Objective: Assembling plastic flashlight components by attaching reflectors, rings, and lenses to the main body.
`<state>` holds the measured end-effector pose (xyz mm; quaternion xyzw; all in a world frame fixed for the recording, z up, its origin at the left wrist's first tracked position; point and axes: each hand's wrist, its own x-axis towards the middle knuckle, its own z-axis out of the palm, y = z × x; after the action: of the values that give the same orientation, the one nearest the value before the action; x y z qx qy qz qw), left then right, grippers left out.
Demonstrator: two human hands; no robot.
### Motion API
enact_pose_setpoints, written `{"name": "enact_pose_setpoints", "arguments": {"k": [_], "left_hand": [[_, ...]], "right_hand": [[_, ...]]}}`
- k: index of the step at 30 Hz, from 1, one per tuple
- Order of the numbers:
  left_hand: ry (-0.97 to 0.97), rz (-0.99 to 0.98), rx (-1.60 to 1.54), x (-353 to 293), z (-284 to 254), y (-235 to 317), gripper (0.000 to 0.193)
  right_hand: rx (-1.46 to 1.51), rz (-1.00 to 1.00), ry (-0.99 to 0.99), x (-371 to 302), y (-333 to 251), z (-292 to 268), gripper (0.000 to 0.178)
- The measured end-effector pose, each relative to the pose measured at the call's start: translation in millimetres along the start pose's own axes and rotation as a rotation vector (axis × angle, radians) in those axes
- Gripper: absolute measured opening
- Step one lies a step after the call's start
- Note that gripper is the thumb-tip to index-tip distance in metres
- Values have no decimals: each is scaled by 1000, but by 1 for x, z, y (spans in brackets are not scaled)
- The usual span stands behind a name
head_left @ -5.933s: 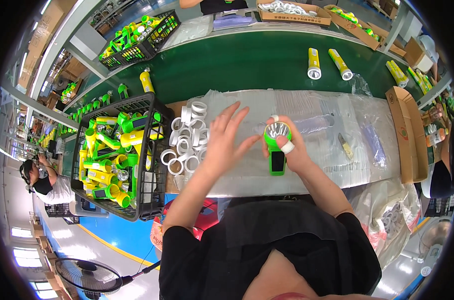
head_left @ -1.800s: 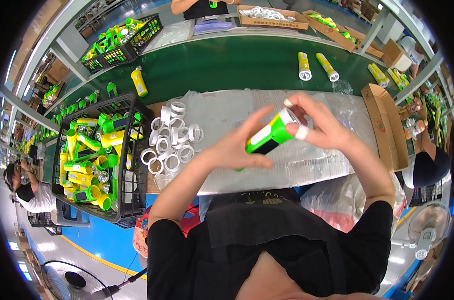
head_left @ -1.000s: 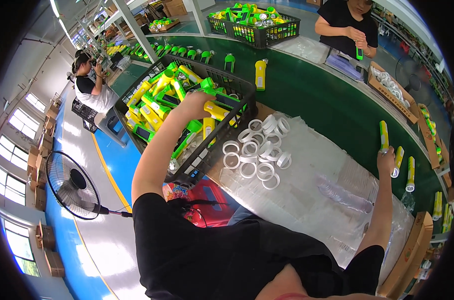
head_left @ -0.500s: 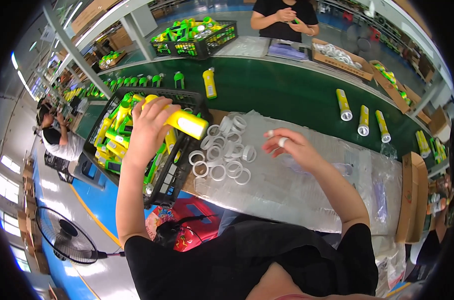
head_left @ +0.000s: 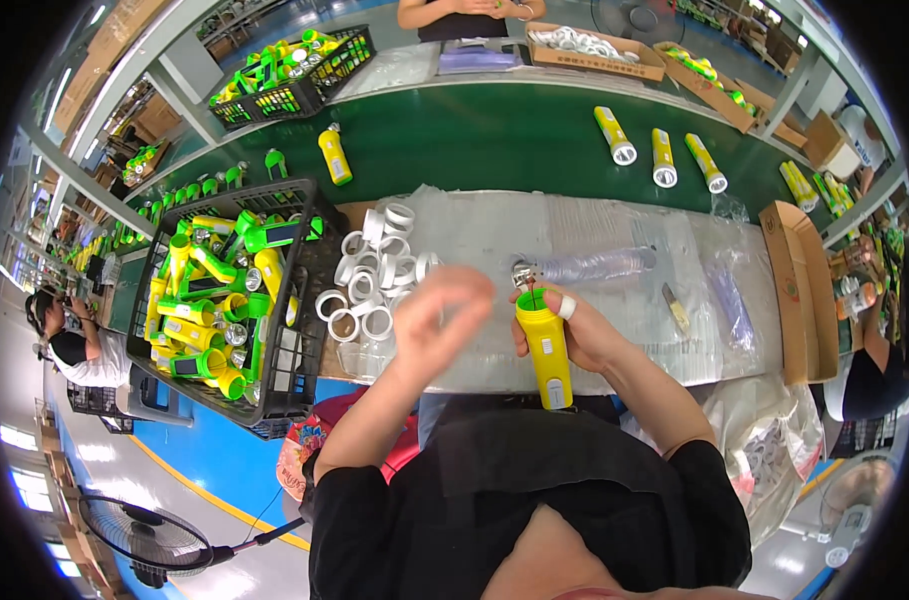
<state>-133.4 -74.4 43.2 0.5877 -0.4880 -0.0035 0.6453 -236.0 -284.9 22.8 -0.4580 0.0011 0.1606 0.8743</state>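
Note:
My right hand, with white tape on a finger, is closed around a yellow flashlight in front of my chest. Its green-rimmed end points away from me and is uncapped. A shiny lamp head sits off that end, with thin wires running into the body. My left hand is raised at the right edge of a heap of white plastic rings, its fingers smeared by motion. I cannot make out anything in it. A black crate full of yellow and green flashlights stands left of the rings.
Beyond the plastic-covered worktop runs a green conveyor belt with several yellow flashlights. A cutter knife lies to the right, near a cardboard box. A co-worker's hands show across the belt. A fan stands at lower left.
The yellow flashlight has gone from my left hand over the crate into my right hand before my chest. My left hand has moved right, past the rings. The view has shifted.

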Motion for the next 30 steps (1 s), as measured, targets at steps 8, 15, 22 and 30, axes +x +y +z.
{"name": "enact_pose_setpoints", "arguments": {"k": [8,15,22,30], "left_hand": [[43,-718,-878,10,56,-47,64],[-319,-295,61,29,-1,-6,42],[-701,7,346,34,18,1,61],[42,-395,-35,13,43,-81,62]], "right_hand": [[-179,-90,-132,-12,16,9,57],[-207,-60,44,-11,12,27,40],[-282,54,2,0,31,16,43],[-3,-213,325,-10,20,5,41]]}}
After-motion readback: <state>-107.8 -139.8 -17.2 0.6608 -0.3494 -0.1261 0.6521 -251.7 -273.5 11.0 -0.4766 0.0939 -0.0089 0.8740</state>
